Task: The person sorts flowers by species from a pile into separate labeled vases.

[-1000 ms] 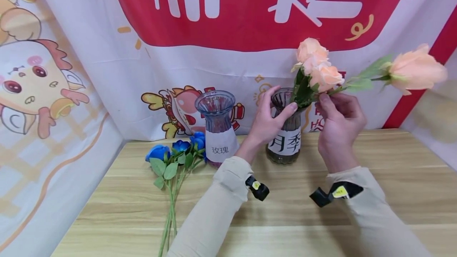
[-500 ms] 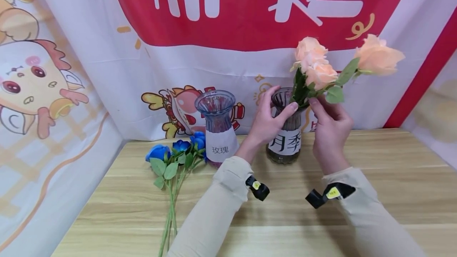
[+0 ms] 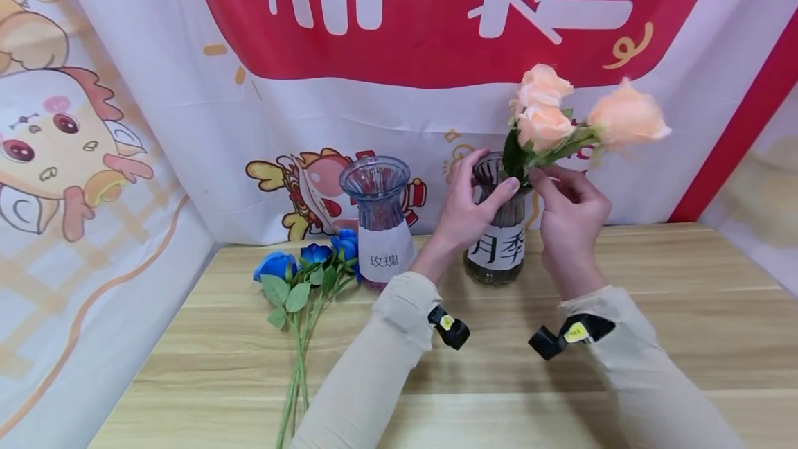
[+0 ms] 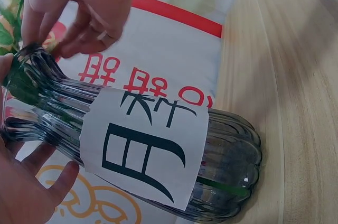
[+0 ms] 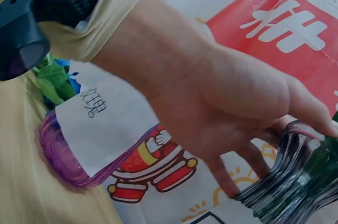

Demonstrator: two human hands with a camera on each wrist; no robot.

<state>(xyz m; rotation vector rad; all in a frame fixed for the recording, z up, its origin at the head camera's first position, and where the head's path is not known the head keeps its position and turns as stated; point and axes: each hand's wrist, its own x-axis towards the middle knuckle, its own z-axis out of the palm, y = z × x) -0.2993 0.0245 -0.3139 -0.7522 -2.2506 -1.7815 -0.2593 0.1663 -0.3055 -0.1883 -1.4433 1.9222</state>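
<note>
My left hand [image 3: 470, 210] holds the ribbed grey glass vase [image 3: 492, 276] by its neck, thumb at the front of the rim and fingers reaching round behind. Two peach roses [image 3: 544, 127] stand in this vase, leaning right. At the rim's right side my right hand [image 3: 573, 220] pinches the stem of a third peach rose [image 3: 626, 116], whose bloom tilts out to the right. Close up in the left wrist view, a green stem [image 4: 222, 187] shows through the glass near the base. The vase's white label [image 4: 145, 145] bears dark characters.
Left of the grey vase stands a blue-to-purple glass vase [image 3: 376, 182] with a white label [image 3: 384, 262]. Several blue roses [image 3: 274, 266] lie beside it, stems toward the front of the wooden table [image 3: 206, 352]. A printed cloth [image 3: 424, 116] hangs close behind.
The right hand has moved left toward the vase rim, bringing the third peach rose inward from the far right. The left hand stays on the vase.
</note>
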